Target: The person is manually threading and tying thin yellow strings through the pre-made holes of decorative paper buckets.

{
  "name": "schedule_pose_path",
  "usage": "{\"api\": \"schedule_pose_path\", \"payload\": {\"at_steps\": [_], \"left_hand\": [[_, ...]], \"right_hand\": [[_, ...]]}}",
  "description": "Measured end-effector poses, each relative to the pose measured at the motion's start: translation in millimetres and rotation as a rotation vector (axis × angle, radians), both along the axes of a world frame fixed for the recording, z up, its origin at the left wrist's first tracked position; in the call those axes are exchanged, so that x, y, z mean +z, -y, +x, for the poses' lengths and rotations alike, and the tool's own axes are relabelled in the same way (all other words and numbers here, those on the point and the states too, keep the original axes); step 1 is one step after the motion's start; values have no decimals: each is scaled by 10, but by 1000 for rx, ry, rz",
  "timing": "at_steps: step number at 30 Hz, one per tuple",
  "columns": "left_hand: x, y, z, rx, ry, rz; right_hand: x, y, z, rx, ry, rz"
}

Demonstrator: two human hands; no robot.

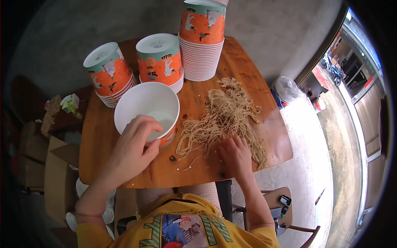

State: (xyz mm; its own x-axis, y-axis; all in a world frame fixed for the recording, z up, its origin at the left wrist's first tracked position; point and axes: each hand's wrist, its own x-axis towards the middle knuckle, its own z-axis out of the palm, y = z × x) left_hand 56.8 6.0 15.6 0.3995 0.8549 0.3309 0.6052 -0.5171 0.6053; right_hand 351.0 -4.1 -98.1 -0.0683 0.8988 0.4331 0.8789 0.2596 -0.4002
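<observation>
A paper bucket (144,98), white inside and orange outside, stands open end up near the left of the wooden table. My left hand (136,142) is closed over its near rim, fingers inside the opening and thumb outside. To the right lies a loose, tangled heap of tan string (227,109), with a few strands straying toward the table's front edge. My right hand (235,151) rests at the near side of this heap, its fingers curled down into the strands. The fingertips are partly hidden.
Upside-down stacks of the same buckets stand behind: a short one (108,72) at left, another (159,62) in the middle, a tall one (202,45) at right. An open cardboard box (58,177) sits left of the wooden table (264,103); a chair (277,198) holds small items at lower right.
</observation>
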Motion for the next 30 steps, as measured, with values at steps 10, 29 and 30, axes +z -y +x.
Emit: {"api": "schedule_pose_path", "payload": {"at_steps": [10, 29, 30], "left_hand": [[-525, 332, 454, -312, 234, -179], [-486, 489, 372, -205, 728, -448], [-479, 539, 388, -174, 776, -512]], "right_hand": [[169, 499, -530, 200, -306, -146], [604, 285, -819, 372, -1628, -847], [619, 298, -872, 360, -1589, -828]]}}
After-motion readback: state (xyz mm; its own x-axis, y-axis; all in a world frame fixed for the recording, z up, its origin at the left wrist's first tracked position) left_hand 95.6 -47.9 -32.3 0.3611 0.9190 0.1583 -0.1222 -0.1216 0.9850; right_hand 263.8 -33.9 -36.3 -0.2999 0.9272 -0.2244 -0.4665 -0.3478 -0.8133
